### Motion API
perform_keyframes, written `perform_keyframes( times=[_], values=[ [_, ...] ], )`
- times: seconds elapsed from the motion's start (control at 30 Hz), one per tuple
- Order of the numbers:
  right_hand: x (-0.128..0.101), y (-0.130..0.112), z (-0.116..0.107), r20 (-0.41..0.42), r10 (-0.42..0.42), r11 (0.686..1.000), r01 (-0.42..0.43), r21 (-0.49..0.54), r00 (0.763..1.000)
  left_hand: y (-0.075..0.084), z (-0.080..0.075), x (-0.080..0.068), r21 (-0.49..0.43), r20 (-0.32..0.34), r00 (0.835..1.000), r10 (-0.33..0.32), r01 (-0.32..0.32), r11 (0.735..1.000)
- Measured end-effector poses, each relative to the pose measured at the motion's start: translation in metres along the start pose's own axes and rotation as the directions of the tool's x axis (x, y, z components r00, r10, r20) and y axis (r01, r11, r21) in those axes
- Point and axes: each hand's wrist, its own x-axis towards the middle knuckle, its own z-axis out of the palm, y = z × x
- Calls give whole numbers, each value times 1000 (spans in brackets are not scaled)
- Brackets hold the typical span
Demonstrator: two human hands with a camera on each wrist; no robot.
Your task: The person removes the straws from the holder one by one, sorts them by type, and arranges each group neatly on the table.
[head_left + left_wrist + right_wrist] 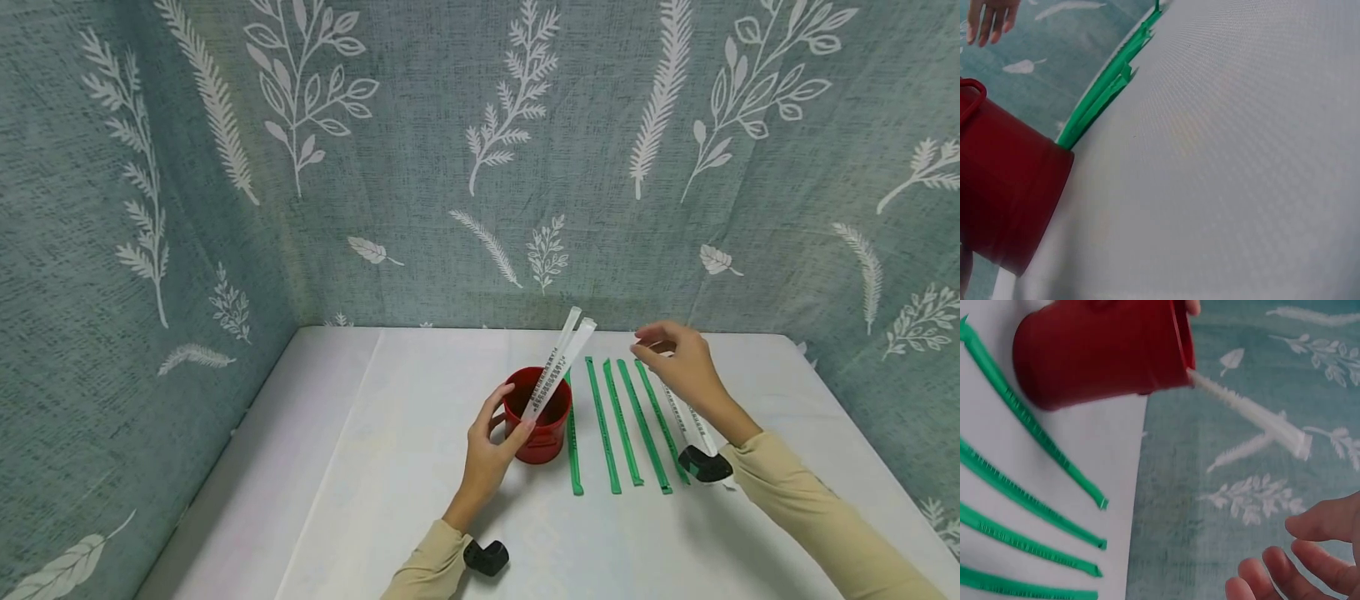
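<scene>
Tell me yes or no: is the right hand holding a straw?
No; in the head view the right hand hovers empty above the green straws, fingers loosely curled.

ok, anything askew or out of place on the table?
Nothing stands out. The red cup stands upright with two white wrapped straws leaning in it; the green wrapped straws lie in a neat row beside it.

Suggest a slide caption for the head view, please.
Left hand holds red cup of white straws; right hand hovers above green straws.

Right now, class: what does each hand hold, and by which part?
The left hand grips the red cup round its side wall. The right hand holds nothing.
</scene>
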Motion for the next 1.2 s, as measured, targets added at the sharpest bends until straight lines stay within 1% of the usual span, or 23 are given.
perform_keyframes(
  times=[0.2, 0.4, 0.7, 0.87, 1.07, 1.2],
  values=[
    [0, -10, 7, -8, -15, 1000, 15, 23, 1000, 0, -1, 0, -5, -1, 1000, -1, 1, 1000],
    [-1, -19, 10, 7, -9, 996, 9, 90, 1000, 0, -1, -1, -3, -2, 1000, -5, 5, 1000],
    [-2, -27, 16, 30, 26, 991, -29, 131, 999, 0, 0, 0, -1, -8, 1000, 5, -5, 1000],
    [-2, -31, 22, 35, 46, 980, -51, 190, 998, 0, 1, 1, -9, -6, 1000, -2, 2, 1000],
    [-1, -36, 31, 43, 74, 972, -82, 219, 996, -2, 1, 1, -3, -6, 1000, -2, 2, 1000],
    [-1, -37, 38, 49, 87, 959, -97, 267, 995, -3, 1, 0, -3, -10, 1000, 5, -5, 1000]
  ],
)
